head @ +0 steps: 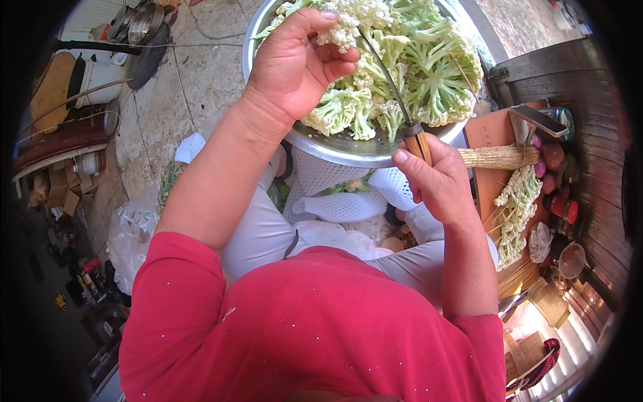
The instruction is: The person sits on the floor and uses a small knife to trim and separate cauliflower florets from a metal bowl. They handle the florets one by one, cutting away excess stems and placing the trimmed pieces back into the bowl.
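A wide metal basin (346,158) with small holes in its inside stands before me, heaped with pale green cauliflower florets (437,85). Over its left part, my left hand (306,60) holds a piece of cauliflower (346,27) between thumb and fingers. My right hand (437,176) grips the wooden handle of a knife (389,75) at the basin's near rim. The thin, dark blade slants up and left across the florets, its tip close to the held piece; whether it touches cannot be told.
White foam net sleeves (341,206) lie below the basin between my legs. To the right, a board (490,145) bears a straw brush (502,156), skewered cauliflower (517,216) and a phone (540,119). A clear plastic bag (133,236) lies at left.
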### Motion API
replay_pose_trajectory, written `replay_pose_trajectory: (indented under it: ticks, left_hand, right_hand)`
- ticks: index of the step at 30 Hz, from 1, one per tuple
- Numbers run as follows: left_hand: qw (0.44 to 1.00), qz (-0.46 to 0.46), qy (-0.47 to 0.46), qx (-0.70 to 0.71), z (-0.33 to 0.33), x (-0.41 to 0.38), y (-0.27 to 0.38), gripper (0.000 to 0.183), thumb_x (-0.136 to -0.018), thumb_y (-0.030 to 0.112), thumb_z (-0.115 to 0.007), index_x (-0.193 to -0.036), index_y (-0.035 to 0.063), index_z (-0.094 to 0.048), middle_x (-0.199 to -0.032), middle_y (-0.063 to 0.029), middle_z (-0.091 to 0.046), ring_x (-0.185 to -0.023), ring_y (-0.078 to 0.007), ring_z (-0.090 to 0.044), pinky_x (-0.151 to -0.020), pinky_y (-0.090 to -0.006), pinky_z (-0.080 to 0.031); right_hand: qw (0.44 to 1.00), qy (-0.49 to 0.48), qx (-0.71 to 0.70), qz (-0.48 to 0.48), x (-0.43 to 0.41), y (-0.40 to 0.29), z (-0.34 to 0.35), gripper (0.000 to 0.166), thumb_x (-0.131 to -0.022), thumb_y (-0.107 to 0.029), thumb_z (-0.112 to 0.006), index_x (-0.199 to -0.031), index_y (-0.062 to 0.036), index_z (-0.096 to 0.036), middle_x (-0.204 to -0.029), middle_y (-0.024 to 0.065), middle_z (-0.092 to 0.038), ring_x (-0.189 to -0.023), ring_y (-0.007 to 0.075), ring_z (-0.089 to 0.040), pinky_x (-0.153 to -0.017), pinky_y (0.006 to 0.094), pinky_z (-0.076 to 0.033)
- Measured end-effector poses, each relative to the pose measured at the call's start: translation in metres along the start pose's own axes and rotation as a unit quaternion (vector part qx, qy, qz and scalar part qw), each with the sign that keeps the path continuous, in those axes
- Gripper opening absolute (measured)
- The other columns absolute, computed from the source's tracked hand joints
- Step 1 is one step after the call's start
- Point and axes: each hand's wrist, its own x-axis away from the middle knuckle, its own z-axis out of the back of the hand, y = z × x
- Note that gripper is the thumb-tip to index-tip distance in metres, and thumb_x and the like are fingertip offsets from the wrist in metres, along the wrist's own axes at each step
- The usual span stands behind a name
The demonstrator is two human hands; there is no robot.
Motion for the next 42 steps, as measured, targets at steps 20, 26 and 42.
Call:
replay_pose_trajectory:
  ticks: [20, 26, 42]
  left_hand:
    - [0.995, -0.088, 0.020, -0.037, 0.004, -0.002, 0.022, 0.022, -0.082, 0.018, -0.060, -0.097, 0.0019, -0.058, -0.084, -0.0069, -0.062, -0.070, -0.0178, -0.060, -0.059, -0.0277, -0.052]
    - [0.999, 0.002, 0.023, 0.039, 0.021, -0.011, 0.017, 0.022, -0.088, 0.018, -0.058, -0.102, 0.0006, -0.057, -0.089, -0.0088, -0.065, -0.074, -0.0189, -0.066, -0.067, -0.0295, -0.058]
    - [1.000, 0.023, 0.002, 0.000, 0.023, -0.013, 0.013, 0.023, -0.091, 0.021, -0.055, -0.101, 0.0008, -0.057, -0.082, -0.0074, -0.065, -0.069, -0.0165, -0.064, -0.059, -0.0272, -0.055]
  right_hand:
    - [1.000, 0.006, 0.001, -0.015, -0.001, 0.000, 0.000, 0.026, -0.085, -0.026, -0.068, -0.086, -0.0029, -0.058, -0.063, -0.0044, -0.049, -0.054, 0.0048, -0.042, -0.046, 0.0225, -0.033]
    - [1.000, 0.008, 0.002, 0.019, 0.002, -0.002, -0.002, 0.026, -0.086, -0.025, -0.068, -0.085, -0.0017, -0.058, -0.066, -0.0035, -0.050, -0.062, 0.0062, -0.043, -0.055, 0.0234, -0.038]
    - [0.999, -0.028, 0.005, 0.036, 0.006, -0.002, -0.001, 0.021, -0.085, -0.021, -0.069, -0.084, -0.0033, -0.057, -0.069, -0.0022, -0.053, -0.065, 0.0069, -0.045, -0.059, 0.0240, -0.040]
